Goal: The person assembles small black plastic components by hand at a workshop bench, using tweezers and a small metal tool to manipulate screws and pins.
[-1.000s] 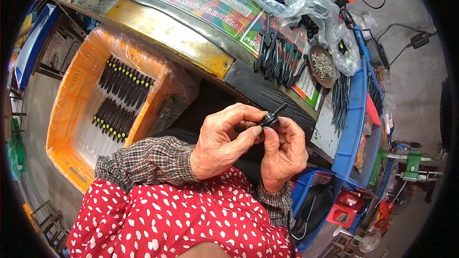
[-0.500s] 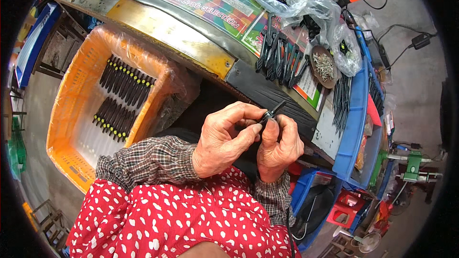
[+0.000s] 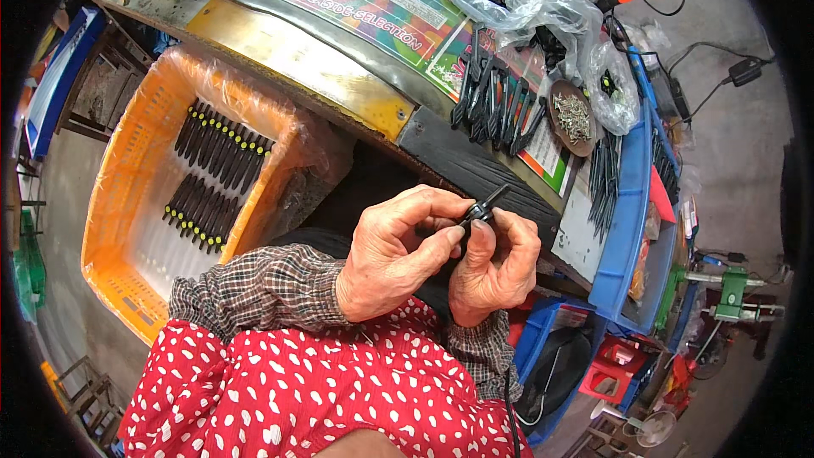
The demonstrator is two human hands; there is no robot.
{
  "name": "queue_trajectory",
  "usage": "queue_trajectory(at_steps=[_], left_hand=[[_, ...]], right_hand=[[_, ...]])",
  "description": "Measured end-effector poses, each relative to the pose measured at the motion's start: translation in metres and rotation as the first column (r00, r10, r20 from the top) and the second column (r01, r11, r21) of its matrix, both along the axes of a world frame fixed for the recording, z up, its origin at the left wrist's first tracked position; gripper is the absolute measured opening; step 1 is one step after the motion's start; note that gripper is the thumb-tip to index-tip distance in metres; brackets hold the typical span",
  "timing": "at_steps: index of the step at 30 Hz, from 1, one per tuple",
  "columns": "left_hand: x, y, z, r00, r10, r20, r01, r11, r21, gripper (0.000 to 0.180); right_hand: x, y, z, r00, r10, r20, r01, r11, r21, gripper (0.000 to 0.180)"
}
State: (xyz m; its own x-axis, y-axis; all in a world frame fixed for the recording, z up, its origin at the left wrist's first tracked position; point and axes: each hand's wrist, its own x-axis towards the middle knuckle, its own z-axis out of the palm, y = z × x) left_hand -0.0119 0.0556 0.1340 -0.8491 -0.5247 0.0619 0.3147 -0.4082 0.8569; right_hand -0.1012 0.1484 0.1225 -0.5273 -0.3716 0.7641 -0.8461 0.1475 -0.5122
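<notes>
The left hand pinches a small black part between thumb and forefinger, with its other fingers curled in behind. The right hand meets it from the other side, its thumb and bent fingers closed on the same piece, so both hands are grasping it. The part is in front of the person's body, near the front edge of the bench, and a thin dark tip sticks out of it up and to the right, over a black ridged pad on that edge. Much of the piece is hidden by the fingers. To the left stands an orange crate lined with clear plastic, where slim black pieces with yellow-green ends lie in two slanting rows. On the bench, beyond the hands, is a pile of long black pieces, and just right of it a brown dish holds small metal bits. Clear plastic bags with dark contents lie behind these. More thin black pieces lie beside a blue bin on the right.
</notes>
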Motion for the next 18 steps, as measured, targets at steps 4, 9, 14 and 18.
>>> queue_trajectory(at_steps=[4,9,14,18], left_hand=[[0.001,-0.002,0.004,1.0,0.024,0.01,-0.024,0.999,-0.026,0.021],[0.001,-0.002,0.004,1.0,0.006,0.021,-0.006,1.0,0.002,0.021],[0.001,0.0,0.001,0.999,-0.003,0.032,0.003,1.0,0.006,0.021],[0.0,0.001,0.0,0.999,-0.007,0.044,0.006,0.999,0.036,0.022]], right_hand=[[0.009,0.003,0.008,0.991,0.051,0.127,-0.052,0.999,0.004,0.027],[0.008,0.007,0.012,0.966,0.034,0.256,-0.044,0.999,0.032,0.028],[0.003,0.003,0.017,0.997,-0.039,0.074,0.026,0.985,0.173,0.023],[-0.006,0.003,0.017,1.0,-0.014,-0.015,0.018,0.972,0.233,0.02]])
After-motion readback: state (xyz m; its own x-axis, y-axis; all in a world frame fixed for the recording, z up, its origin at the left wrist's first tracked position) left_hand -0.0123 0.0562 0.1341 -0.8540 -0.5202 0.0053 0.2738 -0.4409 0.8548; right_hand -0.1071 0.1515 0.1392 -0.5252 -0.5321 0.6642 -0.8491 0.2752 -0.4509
